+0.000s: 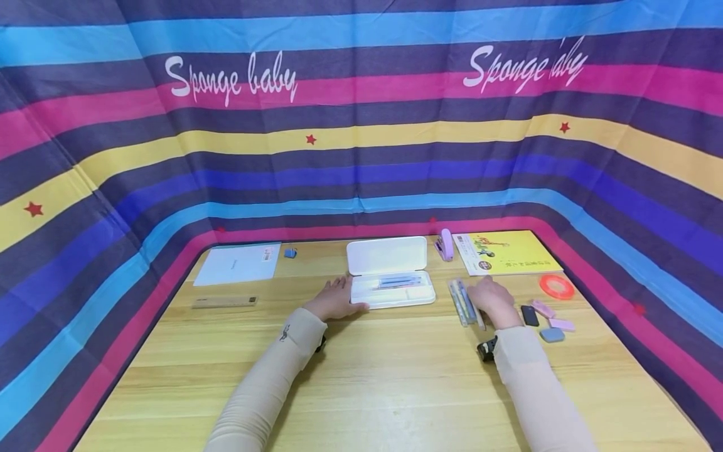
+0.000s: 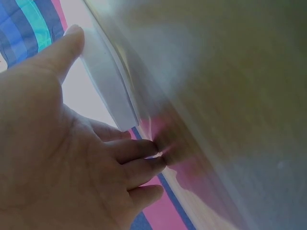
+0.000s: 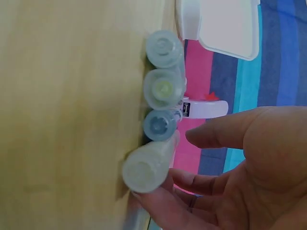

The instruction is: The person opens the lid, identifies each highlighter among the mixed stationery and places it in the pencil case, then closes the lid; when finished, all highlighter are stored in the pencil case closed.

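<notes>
A white pencil case (image 1: 428, 297) lies with its lid raised back and several slim blue pens (image 1: 398, 282) inside. My left hand (image 1: 334, 299) rests at its left end. In the left wrist view the thumb (image 2: 74, 45) lies along the case's wall, and the other fingers reach down by the tabletop. On the right, my right hand (image 1: 493, 300) is over a row of several pens (image 1: 462, 301). In the right wrist view its fingers touch the nearest pen, which has a pale translucent end (image 3: 144, 171). The thumb is apart, above that pen.
A purple stapler (image 1: 445, 245) and yellow book (image 1: 505, 252) stand behind the pens. Right of them are an orange tape roll (image 1: 556, 286) and several erasers (image 1: 552, 334). A white notebook (image 1: 237, 263), blue sharpener (image 1: 290, 253) and wooden ruler (image 1: 224, 302) lie left.
</notes>
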### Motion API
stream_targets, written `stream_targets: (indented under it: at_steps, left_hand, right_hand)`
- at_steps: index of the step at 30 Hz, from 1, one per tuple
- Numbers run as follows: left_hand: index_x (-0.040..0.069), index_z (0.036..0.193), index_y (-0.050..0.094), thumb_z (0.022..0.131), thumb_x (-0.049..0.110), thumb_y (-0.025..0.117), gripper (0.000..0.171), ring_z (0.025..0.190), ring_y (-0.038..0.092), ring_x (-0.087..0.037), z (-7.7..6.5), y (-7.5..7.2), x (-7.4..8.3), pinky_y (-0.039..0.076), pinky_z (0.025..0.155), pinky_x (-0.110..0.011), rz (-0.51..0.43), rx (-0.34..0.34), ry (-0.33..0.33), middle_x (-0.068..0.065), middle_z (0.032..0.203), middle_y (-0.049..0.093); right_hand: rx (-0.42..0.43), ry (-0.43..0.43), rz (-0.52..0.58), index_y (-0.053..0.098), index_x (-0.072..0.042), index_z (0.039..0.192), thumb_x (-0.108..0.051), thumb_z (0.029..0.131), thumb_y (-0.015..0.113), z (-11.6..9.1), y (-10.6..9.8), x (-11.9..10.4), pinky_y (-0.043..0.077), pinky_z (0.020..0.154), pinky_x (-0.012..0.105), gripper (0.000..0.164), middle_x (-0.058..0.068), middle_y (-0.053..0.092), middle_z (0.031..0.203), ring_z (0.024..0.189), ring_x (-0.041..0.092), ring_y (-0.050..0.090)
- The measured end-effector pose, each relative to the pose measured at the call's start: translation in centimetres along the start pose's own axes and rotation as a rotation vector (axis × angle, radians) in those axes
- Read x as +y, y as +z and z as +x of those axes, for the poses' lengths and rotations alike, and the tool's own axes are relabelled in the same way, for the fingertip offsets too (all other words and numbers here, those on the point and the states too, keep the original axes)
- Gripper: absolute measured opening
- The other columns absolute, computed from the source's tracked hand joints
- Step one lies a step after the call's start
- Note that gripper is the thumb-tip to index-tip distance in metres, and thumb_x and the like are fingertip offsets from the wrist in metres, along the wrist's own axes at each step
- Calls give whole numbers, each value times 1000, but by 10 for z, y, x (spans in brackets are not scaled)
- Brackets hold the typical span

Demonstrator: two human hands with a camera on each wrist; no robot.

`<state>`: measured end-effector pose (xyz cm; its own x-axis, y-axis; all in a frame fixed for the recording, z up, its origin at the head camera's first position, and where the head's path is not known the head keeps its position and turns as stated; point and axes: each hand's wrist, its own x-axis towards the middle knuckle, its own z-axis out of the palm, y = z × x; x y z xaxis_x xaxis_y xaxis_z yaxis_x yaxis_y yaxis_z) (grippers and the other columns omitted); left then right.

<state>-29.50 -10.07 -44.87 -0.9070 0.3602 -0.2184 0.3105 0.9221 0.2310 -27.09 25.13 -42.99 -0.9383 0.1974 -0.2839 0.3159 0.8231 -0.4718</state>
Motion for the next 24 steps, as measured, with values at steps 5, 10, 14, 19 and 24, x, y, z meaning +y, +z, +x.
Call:
stream_targets:
  at_steps: [5, 10, 14, 19, 24]
  left_hand:
    - [0, 138, 6, 74, 69, 38, 99, 129, 7, -27, 0, -2, 1, 3, 103, -39, -3, -4, -3, -18, 142, 9]
    - [0, 138, 6, 74, 69, 39, 100, 129, 8, -28, -1, -2, 0, 3, 103, -40, -17, -5, 4, -18, 142, 9]
    - [0, 138, 6, 74, 70, 38, 101, 129, 8, -29, -1, -2, -1, 3, 103, -41, -13, -8, 12, -18, 142, 9]
    - [0, 138, 6, 74, 70, 37, 100, 129, 7, -28, 0, -2, -2, 3, 103, -41, -12, -12, 4, -18, 142, 9]
    - [0, 138, 5, 74, 70, 37, 100, 129, 7, -28, 0, -3, -1, 3, 103, -41, -3, -18, 3, -18, 142, 8]
  right_hand:
    - [-6, -1, 12, 28, 12, 122, -36, 91, 32, -1, 1, 3, 43, 36, 29, 58, 14, 52, 62, 43, 20, 51]
    - [-25, -41, -42, 55, 1, 76, -33, 92, 33, -2, 1, 5, 41, 35, 27, 44, 10, 55, 51, 39, 18, 51]
    - [-25, -53, -79, 55, -4, 66, -34, 91, 33, -3, 1, 5, 41, 36, 27, 45, 8, 54, 49, 39, 18, 51]
    - [15, -62, -118, 56, -4, 65, -34, 90, 36, -4, -2, 2, 41, 40, 30, 44, 9, 55, 53, 43, 19, 52]
    - [76, -45, -143, 56, -4, 68, -33, 87, 40, -3, -3, -2, 39, 45, 32, 38, 10, 52, 62, 54, 23, 50]
